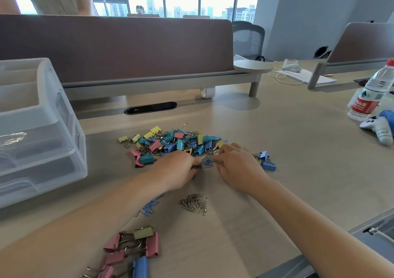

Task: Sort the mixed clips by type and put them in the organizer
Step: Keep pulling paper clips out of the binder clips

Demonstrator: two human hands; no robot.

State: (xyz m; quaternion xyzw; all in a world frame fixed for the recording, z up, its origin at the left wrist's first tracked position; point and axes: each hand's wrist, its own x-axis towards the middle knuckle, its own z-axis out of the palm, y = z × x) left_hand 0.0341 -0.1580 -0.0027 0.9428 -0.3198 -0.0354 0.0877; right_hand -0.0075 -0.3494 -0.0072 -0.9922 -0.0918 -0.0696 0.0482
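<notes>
In the head view, your mixed pile of clips (170,145) lies in the middle of the desk (298,128): yellow, teal, pink and blue binder clips tangled with wire paper clips. Both your hands meet at its near edge.

Your left hand (177,169) lies knuckles up with its fingers curled inward, the tips against a small tangle of paper clips (207,163), some blue and some silver. You cannot tell from here whether those fingers actually pinch a clip. Your right hand (236,166) lies palm down with its fingers stretched out and relaxed, the tips touching the same tangle from the right and gripping nothing.

Just right of your right hand sit a few blue binder clips (266,161), apart from the main pile. Nearer to you, between your forearms, lies a heap of silver paper clips (195,203). To its left, partly hidden by your left forearm, is a cluster of blue paper clips (151,206). Nearest of all, a group of large binder clips (136,248) lies together, mostly pink, with one yellow-green and one blue.

The organizer (42,128), a clear plastic drawer unit, stands at the left edge of the desk, well apart from the pile. On the far right stand a water bottle (371,92) and, just beside it, a white game controller (379,131). A brown partition (117,45) runs along the far side.
</notes>
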